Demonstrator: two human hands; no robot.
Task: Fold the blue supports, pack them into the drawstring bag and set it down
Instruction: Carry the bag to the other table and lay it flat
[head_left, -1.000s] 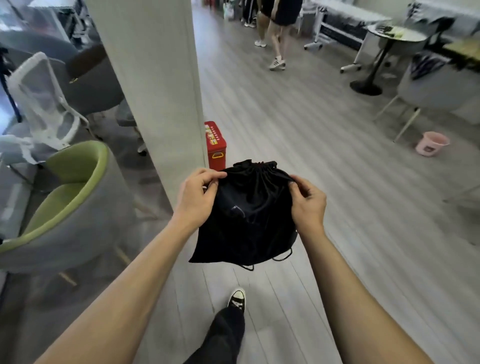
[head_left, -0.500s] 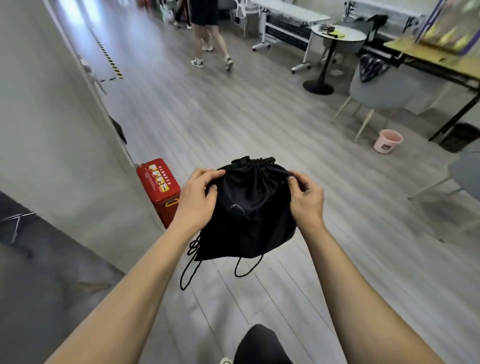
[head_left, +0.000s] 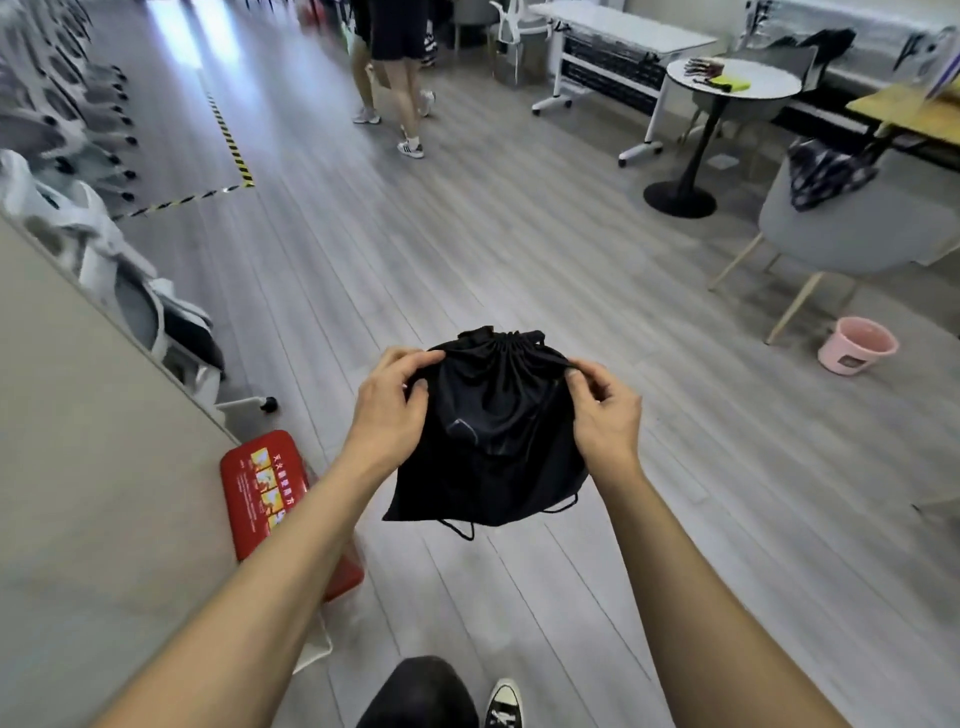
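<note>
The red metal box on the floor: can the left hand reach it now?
Probably not yet: the left hand and right hand both grip the black drawstring bag, held above the floor; the red metal box lies lower.

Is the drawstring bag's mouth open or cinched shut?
Shut: the black drawstring bag has its top gathered into tight pleats, held between left hand and right hand.

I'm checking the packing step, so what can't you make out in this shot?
- Head view: the bag is cinched shut, so the blue supports are hidden inside.
- Left hand and right hand cover its upper corners.
- Red box label: too small to read.
</note>
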